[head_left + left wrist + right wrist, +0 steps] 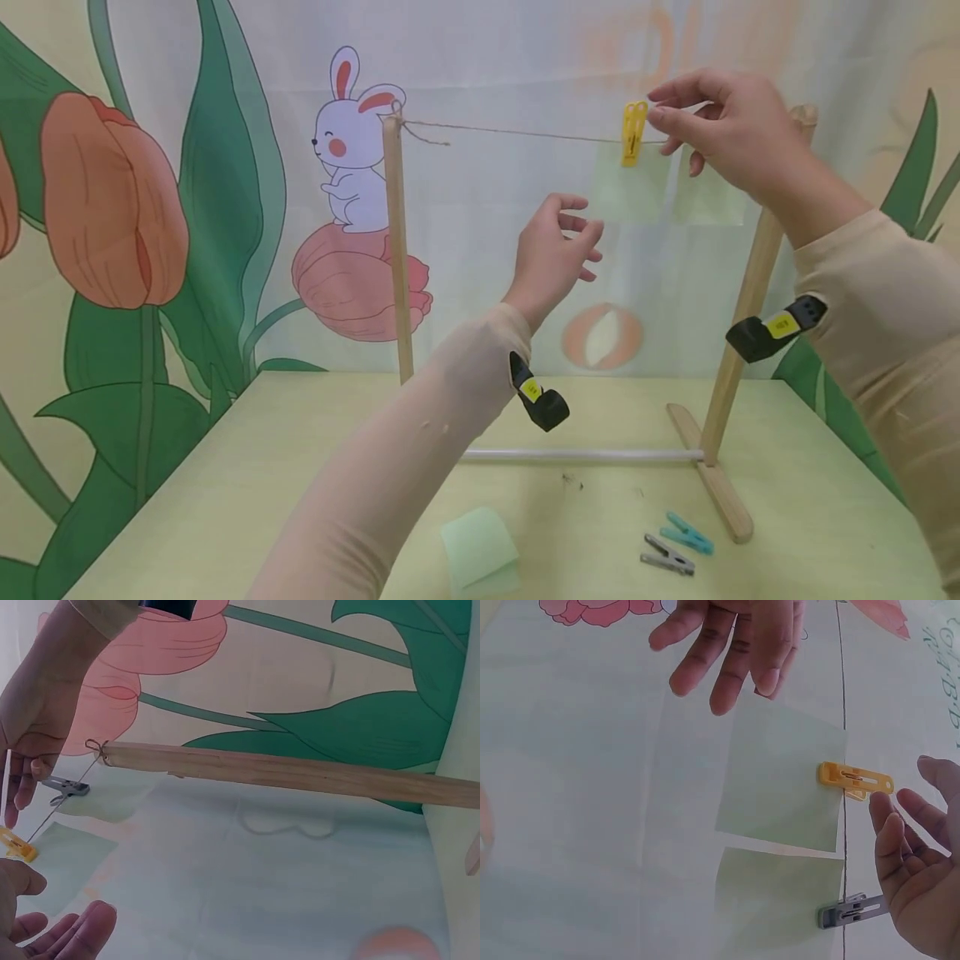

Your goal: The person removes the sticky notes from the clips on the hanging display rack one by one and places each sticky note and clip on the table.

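A yellow clothespin (633,137) clips a pale green paper square (630,192) onto a thin string (517,132). My right hand (738,133) is just beside the clothespin's upper end; in the right wrist view its thumb and fingers are parted around that end, not pinching it. Behind this hand hangs a second green square (712,200), held by a grey clothespin (847,912) seen in the right wrist view. Lower and to the left, my left hand (553,250) hovers near the first square's lower left corner, fingers loosely bent and holding nothing.
The string runs between two wooden posts (399,250) joined low down by a white rod (585,455). On the table (225,500) lie more green paper (480,546), a grey clothespin (667,556) and a blue clothespin (687,533). A printed curtain hangs behind.
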A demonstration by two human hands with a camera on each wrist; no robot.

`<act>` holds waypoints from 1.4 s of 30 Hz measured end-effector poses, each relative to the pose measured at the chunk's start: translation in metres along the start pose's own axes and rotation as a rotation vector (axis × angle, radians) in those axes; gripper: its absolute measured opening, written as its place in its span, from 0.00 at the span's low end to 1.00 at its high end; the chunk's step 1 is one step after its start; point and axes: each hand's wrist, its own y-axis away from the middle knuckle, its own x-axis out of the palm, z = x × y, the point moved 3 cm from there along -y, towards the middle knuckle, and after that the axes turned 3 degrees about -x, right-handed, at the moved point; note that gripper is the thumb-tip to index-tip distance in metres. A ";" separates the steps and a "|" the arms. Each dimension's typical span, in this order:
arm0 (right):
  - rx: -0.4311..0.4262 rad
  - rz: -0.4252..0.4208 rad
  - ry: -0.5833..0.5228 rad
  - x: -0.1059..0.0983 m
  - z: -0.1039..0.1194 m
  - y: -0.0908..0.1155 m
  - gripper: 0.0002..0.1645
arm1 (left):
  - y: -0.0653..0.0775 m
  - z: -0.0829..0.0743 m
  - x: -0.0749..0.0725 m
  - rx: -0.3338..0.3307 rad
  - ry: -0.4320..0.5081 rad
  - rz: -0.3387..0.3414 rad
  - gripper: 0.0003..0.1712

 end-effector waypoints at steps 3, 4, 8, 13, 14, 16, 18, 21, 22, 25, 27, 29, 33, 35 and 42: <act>0.013 0.010 -0.012 0.003 0.000 -0.005 0.23 | -0.003 -0.003 0.003 -0.012 0.014 0.000 0.21; 0.018 0.011 -0.012 0.004 0.000 -0.007 0.23 | -0.003 -0.003 0.003 -0.017 0.021 0.001 0.21; 0.050 0.017 0.005 0.006 -0.002 -0.012 0.25 | -0.006 -0.006 0.007 -0.028 0.034 0.010 0.21; 0.089 0.045 0.042 0.009 -0.003 -0.019 0.29 | -0.009 -0.008 0.008 -0.025 0.040 0.004 0.20; 0.094 0.054 0.055 0.010 -0.003 -0.020 0.30 | -0.010 -0.008 0.008 -0.025 0.044 0.003 0.20; 0.104 0.069 0.078 0.012 -0.004 -0.022 0.31 | -0.012 -0.008 0.008 -0.025 0.049 0.005 0.18; 0.107 0.080 0.101 0.013 -0.004 -0.023 0.31 | -0.013 -0.008 0.008 -0.029 0.049 0.007 0.17; 0.106 0.096 0.128 0.015 -0.004 -0.024 0.29 | -0.014 -0.007 0.009 -0.034 0.043 0.007 0.14; 0.108 0.101 0.135 0.016 -0.004 -0.024 0.28 | -0.014 -0.007 0.009 -0.037 0.040 0.006 0.14; 0.118 0.112 0.139 0.016 -0.004 -0.026 0.26 | -0.013 -0.007 0.009 -0.041 0.031 -0.001 0.15; 0.129 0.114 0.130 0.016 -0.005 -0.026 0.26 | -0.012 -0.007 0.009 -0.039 0.022 -0.006 0.16; 0.141 0.114 0.124 0.015 -0.005 -0.027 0.26 | -0.012 -0.007 0.009 -0.035 0.014 -0.012 0.16; 0.159 0.115 0.120 0.011 -0.007 -0.028 0.26 | -0.012 -0.007 0.009 -0.018 0.000 -0.023 0.13; 0.168 0.116 0.118 0.009 -0.008 -0.028 0.25 | -0.013 -0.006 0.009 -0.012 -0.003 -0.029 0.12; 0.186 0.100 0.038 0.007 -0.008 -0.027 0.12 | -0.013 -0.003 0.005 0.008 -0.007 -0.057 0.13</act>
